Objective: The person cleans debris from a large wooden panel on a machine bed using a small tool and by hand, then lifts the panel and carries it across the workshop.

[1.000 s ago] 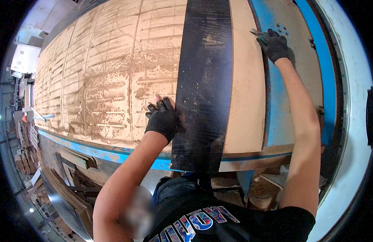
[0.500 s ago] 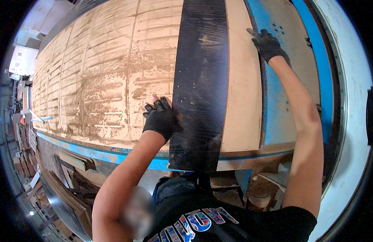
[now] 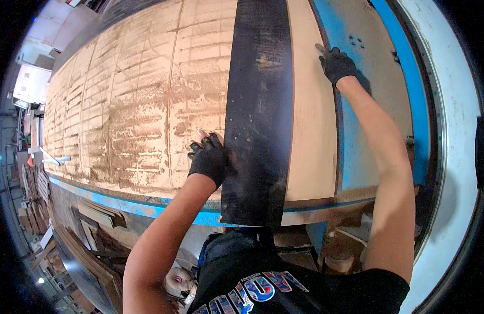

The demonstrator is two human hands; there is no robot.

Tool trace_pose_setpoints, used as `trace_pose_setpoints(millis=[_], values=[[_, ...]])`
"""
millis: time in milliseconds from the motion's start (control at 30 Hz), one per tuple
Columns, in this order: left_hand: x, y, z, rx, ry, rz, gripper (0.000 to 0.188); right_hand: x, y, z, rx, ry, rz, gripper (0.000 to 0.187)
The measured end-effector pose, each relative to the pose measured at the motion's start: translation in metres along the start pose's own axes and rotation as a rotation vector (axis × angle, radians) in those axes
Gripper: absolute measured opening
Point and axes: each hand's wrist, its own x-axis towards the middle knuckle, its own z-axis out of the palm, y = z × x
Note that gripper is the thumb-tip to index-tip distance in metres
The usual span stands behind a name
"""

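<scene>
A long black board [image 3: 257,115] lies lengthwise across the worktable, its near end jutting past the table's front edge. My left hand [image 3: 208,159], in a black glove with at least one bare fingertip, rests with spread fingers on the dusty, grooved pale surface [image 3: 140,104], against the black board's left side. Farther off, my gloved right hand [image 3: 338,66] lies at the right edge of a pale strip [image 3: 311,131] beside the board. One greyish finger or narrow tip points away from it; its other fingers look foreshortened. I make out nothing held in either hand.
A blue metal strip [image 3: 346,162] and a blue rail [image 3: 417,110] run along the right side. A pale curved beam [image 3: 464,131] stands beyond. Stacked boards [image 3: 85,261] lean below left, and a white round object [image 3: 177,280] is beside my left arm.
The view has shifted slightly. My right hand has come a little nearer and to the left along the pale strip's edge. My left hand stays beside the black board.
</scene>
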Motion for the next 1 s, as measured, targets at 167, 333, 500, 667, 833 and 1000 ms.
trace_pose_setpoints(millis=[167, 333, 500, 667, 833, 1000], values=[[-0.002, -0.006, 0.007, 0.011, 0.034, -0.027, 0.106, -0.025, -0.024, -0.011, 0.078, -0.03, -0.169, 0.046], [-0.003, -0.004, 0.008, 0.006, 0.048, -0.003, 0.105, -0.029, -0.025, 0.006, 0.003, 0.028, -0.126, 0.047], [-0.002, 0.007, -0.001, -0.005, -0.003, -0.018, 0.101, -0.042, -0.026, 0.01, -0.019, 0.006, -0.083, 0.045], [0.007, 0.008, 0.004, -0.147, 0.0, -0.055, 0.1, -0.087, -0.038, 0.001, 0.117, -0.102, -0.003, 0.044], [0.004, -0.01, 0.01, -0.099, 0.032, -0.056, 0.082, -0.165, -0.089, -0.045, 0.42, -0.043, 0.006, 0.044], [-0.015, 0.009, 0.002, -0.339, 0.002, -0.11, 0.102, -0.25, -0.032, 0.093, 0.946, -0.03, -0.068, 0.047]])
